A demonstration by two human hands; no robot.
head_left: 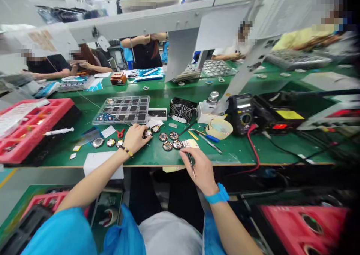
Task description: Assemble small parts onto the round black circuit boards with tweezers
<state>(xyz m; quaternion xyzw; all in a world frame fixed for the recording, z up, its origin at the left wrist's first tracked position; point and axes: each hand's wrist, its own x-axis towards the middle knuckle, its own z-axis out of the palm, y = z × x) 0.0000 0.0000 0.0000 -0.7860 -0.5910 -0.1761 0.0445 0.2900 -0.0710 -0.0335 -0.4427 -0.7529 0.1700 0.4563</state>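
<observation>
My left hand [135, 139], with a beaded bracelet at the wrist, has its fingers closed on the edge of a small round circuit board [147, 134] on the green bench. Another round board [155, 128] lies just beyond it. My right hand [200, 168], wearing a blue wristband, grips slim metal tweezers [192, 165]. Its fingertips are close to a round board [177, 144], one of several grouped in the middle. Left of my left hand lie a silver round piece [98, 142], a round board with a yellow part [110, 142] and small red pliers [120, 133].
A clear compartment box [123, 110], a fan [183, 110], a pump bottle [213, 99], a round tub [219, 128] and a multimeter [244, 114] stand behind. Red foam trays [63, 108] flank the left side. A red cable [254, 150] hangs over the front edge. Co-workers sit opposite.
</observation>
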